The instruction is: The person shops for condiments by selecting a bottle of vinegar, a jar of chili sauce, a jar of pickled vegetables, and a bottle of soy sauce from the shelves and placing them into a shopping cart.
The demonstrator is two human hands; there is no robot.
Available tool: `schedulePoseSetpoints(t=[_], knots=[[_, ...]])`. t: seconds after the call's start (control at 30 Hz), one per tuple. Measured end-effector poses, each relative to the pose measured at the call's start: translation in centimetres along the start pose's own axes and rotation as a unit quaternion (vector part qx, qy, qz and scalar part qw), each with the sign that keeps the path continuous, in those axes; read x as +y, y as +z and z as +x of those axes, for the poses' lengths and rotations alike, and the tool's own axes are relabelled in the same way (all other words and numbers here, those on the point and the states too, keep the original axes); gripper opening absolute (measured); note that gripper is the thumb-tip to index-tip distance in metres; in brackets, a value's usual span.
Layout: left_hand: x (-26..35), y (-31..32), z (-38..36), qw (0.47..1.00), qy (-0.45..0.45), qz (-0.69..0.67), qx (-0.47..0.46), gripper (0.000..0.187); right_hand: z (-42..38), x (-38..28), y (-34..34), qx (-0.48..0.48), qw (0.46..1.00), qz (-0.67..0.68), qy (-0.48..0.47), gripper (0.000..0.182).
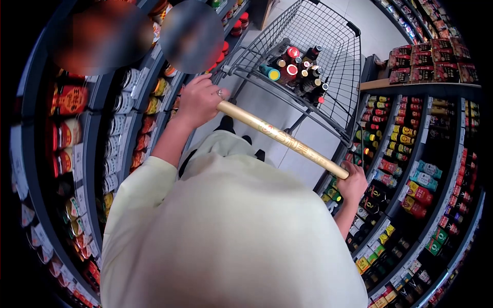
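A shopping cart (pixel 328 66) of grey wire stands in front of me, with a gold-coloured handle bar (pixel 277 134) running slantwise across my view. My left hand (pixel 200 101), a ring on one finger, is wrapped round the bar's left end. At its right end my right hand (pixel 353 182) grips the same bar. Several bottles and jars (pixel 303 72) are grouped in the near part of the basket, among them dark bottles, red-capped ones and a jar with a yellow lid (pixel 274 75).
Shelves (pixel 92 154) of jars and packets line the left side. On the right, shelves (pixel 411 169) hold bottles and pouches, with red boxes (pixel 431 59) stacked on a wooden-edged display. Pale floor tiles (pixel 303 154) run between them. Two blurred patches hide part of the upper left.
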State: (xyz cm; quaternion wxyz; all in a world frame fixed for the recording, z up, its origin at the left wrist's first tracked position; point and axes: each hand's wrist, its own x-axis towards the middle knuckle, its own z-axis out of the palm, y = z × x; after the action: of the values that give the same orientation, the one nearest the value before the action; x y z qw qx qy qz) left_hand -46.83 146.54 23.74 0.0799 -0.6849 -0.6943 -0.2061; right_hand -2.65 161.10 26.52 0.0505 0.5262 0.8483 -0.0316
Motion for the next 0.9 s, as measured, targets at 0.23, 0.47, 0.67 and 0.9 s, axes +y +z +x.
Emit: schedulePoseSetpoints(t=[0.23, 0.47, 0.67, 0.9], knots=[[-2.0, 2.2, 4.8, 1.000, 0.001, -0.008, 0.018, 0.017, 5.3, -0.2, -0.9, 0.038, 0.999, 0.031, 0.009, 0.030], [-3.9, 6.2, 8.8, 0.995, 0.022, -0.049, 0.088, 0.017, 10.4, 1.2, -1.4, 0.012, 1.000, 0.016, 0.011, 0.031], [-5.4, 6.9, 12.0, 0.996, 0.042, -0.022, 0.071, 0.010, 13.8, 3.1, -0.4, 0.031, 0.997, 0.024, -0.061, 0.018], [-5.8, 7.4, 13.8, 0.997, 0.007, -0.019, 0.079, 0.010, 17.5, 2.2, -2.5, -0.130, 0.986, 0.096, -0.035, 0.038]])
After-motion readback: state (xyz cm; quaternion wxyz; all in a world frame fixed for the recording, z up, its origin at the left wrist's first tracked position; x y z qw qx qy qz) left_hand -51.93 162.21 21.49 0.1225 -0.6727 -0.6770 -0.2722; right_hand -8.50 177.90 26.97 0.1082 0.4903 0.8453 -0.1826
